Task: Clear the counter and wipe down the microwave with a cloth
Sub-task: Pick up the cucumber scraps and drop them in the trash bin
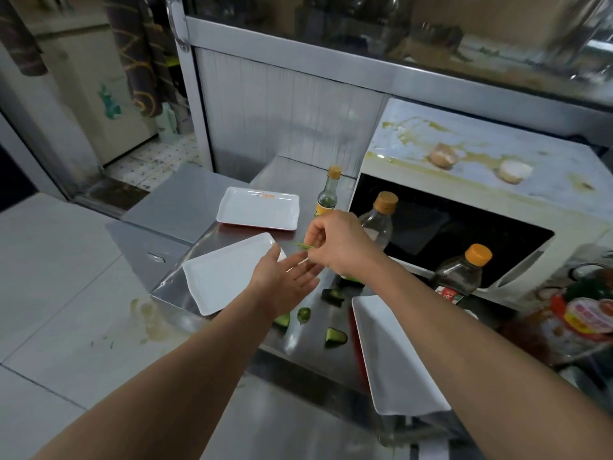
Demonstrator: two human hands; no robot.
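The left hand (285,277) is held out flat with the palm up and the fingers straight. It holds nothing. It floats above the steel bench (232,330), over the near edge of a white tray (219,277).

The right hand (335,244) is just above the left hand, almost touching its fingertips. Its fingers are curled in, and they pinch a thin green scrap (300,245) that sticks out toward the left.

Below the hands, on the bench, lie a few green vegetable pieces (335,336). Another white tray (260,209) sits past the hands, farther back. A third white tray (394,356) lies under the right arm, near the edge of the bench.

Right behind the right hand stand two clear bottles (378,220) with tan caps. A dark bottle (459,273) with an orange cap stands to the right of the right arm.

The microwave (464,200) is behind the bottles, to the right of the hands. Its top is dirty with yellow smears, and two eggshell halves (442,156) sit on it.
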